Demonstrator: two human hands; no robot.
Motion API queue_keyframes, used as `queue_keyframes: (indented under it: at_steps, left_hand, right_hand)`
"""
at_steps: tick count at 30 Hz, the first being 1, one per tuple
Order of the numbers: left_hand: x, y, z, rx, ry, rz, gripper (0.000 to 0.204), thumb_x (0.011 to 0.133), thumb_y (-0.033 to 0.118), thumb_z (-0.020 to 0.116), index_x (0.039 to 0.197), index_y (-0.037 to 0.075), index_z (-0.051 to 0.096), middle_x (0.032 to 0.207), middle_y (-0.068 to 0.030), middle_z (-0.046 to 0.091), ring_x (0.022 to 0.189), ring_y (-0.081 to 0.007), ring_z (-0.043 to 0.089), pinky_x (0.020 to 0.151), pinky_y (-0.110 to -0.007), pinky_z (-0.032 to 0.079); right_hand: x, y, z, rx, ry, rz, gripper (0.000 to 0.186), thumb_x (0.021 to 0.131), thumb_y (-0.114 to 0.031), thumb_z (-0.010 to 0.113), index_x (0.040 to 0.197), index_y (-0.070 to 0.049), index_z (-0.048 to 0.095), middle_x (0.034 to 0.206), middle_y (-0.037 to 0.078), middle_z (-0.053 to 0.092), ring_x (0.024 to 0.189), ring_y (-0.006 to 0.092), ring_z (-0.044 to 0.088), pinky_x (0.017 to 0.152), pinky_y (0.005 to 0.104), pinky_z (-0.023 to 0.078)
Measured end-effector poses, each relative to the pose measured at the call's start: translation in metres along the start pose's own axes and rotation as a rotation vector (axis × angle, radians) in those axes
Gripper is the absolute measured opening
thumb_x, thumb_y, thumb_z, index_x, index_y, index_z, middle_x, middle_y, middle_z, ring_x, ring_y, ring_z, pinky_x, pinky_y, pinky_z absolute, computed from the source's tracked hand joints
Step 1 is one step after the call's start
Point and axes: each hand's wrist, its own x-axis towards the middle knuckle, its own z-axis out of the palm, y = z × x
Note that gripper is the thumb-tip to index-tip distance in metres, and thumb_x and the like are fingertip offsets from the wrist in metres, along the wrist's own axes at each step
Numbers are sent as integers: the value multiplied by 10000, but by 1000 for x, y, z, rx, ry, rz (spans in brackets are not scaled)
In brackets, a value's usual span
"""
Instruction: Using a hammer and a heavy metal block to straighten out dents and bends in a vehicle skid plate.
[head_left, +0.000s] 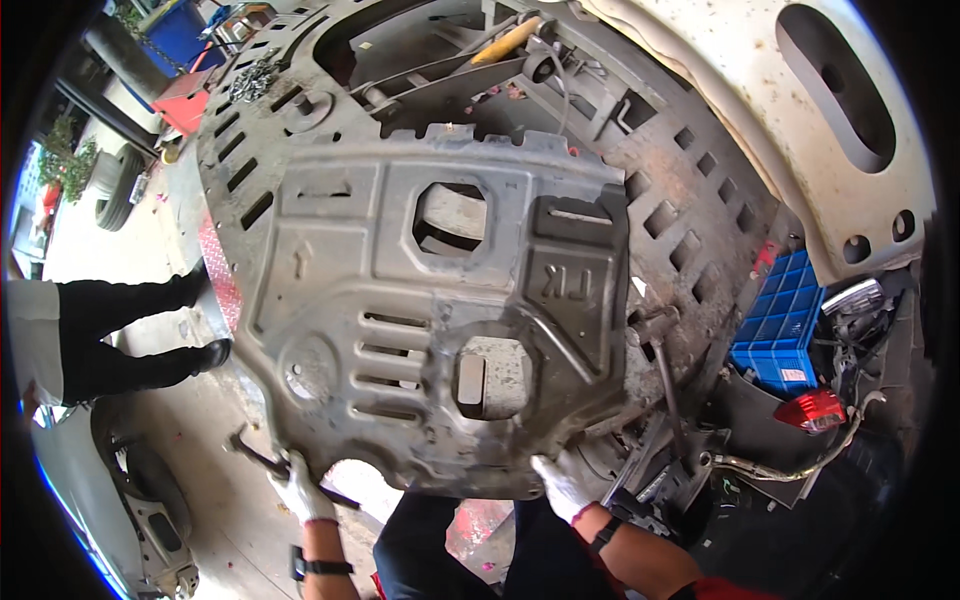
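Observation:
A large dark metal engine skid plate, with cut-outs, slots and pressed ribs, spans the middle of the view in front of my legs. My left hand, in a white glove, is closed around a hammer at the plate's near left corner. The hammer's head points left and its dark handle sticks out to the right of the hand. My right hand, also gloved, grips the plate's near right edge; its fingertips are partly hidden there.
Behind the plate lies a slotted metal platform. At right are a blue crate, a red tail light and loose car parts. A pale body panel overhangs the upper right. Someone in dark trousers stands at left, near a car.

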Motion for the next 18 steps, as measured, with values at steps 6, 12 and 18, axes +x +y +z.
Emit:
queue_keyframes:
  at_steps: [6, 12, 18]
  left_hand:
    - [-101, -24, -29, -65, 180, -202, 262, 971, 168, 692, 1172, 107, 536, 886, -4, 551, 661, -111, 516, 565, -284, 459]
    - [-146, -61, -55, -138, 204, -289, 298, 978, 159, 675, 1225, 71, 533, 1001, -43, 595, 735, -145, 568, 581, -289, 516]
    - [-158, -101, -51, -274, 372, -439, 169, 1012, 242, 669, 1044, 89, 604, 778, -33, 593, 551, -144, 520, 515, -296, 467]
  right_hand:
    - [18, -30, -40, -316, 104, -11, 237, 1000, -196, 633, 1180, -43, 618, 1027, 19, 656, 930, 122, 577, 844, 302, 482]
    - [96, -74, -34, -669, -87, -204, 295, 969, -233, 672, 1146, -4, 615, 1043, 154, 676, 972, 276, 624, 870, 401, 504]
    - [142, -158, 57, -1412, -122, -289, 554, 953, -562, 597, 1098, -28, 617, 954, 279, 718, 924, 469, 702, 800, 581, 544]
